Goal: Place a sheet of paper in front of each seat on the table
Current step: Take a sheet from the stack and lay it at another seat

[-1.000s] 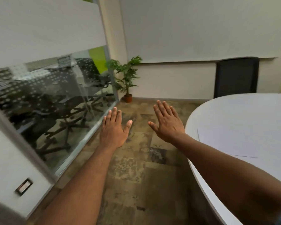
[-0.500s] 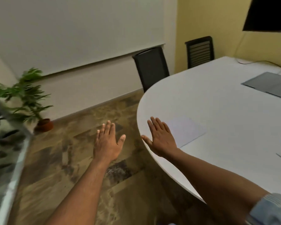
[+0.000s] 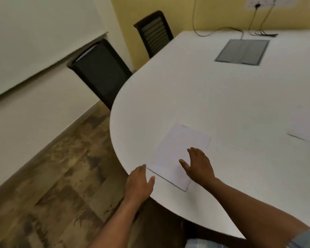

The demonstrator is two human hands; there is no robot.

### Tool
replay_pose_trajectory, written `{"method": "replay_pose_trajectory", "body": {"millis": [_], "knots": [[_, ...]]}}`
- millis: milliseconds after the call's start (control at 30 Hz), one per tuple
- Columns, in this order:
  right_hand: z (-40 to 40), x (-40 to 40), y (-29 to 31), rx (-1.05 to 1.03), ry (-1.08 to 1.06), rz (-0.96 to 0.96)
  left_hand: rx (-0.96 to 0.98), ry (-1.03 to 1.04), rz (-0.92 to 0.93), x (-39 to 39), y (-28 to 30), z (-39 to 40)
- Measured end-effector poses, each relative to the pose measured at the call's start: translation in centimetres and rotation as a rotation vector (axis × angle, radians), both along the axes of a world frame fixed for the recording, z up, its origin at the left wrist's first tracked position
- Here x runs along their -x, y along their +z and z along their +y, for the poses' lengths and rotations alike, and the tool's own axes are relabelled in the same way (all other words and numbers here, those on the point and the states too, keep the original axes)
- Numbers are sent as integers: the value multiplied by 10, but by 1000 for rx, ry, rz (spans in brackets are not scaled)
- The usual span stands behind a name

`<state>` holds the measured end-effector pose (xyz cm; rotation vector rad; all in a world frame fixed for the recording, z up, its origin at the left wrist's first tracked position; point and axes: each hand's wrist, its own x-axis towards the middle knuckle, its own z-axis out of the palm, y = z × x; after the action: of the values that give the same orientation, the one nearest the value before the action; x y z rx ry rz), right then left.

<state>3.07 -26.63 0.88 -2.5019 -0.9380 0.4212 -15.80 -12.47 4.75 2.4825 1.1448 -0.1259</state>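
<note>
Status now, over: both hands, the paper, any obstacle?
Left hand open at white table edge. Right hand open over white paper sheet. No obstacle.

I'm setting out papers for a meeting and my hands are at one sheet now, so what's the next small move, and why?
Probably lift both hands away and go on toward the two black chairs. The white sheet of paper already lies flat near the white oval table's edge, with the right hand open over it and the left hand open at the rim. No paper shows in front of those chairs.
</note>
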Motion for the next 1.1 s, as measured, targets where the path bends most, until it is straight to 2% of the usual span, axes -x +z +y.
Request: {"method": "replay_pose_trajectory", "body": {"millis": [200, 400, 733, 933, 1100], "knots": [[2, 1, -23, 9, -320, 286, 102, -78, 14, -52, -17, 25], [16, 7, -38, 0, -755, 491, 232, 28, -19, -102, -45, 54], [51, 8, -43, 86, -1079, 476, 116, -65, 199, -148, -77, 79], [63, 9, -44, 103, -1170, 447, 223, -74, 206, -161, -75, 87], [65, 9, -43, 21, -1235, 434, 351, -101, 127, -161, -73, 95]]}}
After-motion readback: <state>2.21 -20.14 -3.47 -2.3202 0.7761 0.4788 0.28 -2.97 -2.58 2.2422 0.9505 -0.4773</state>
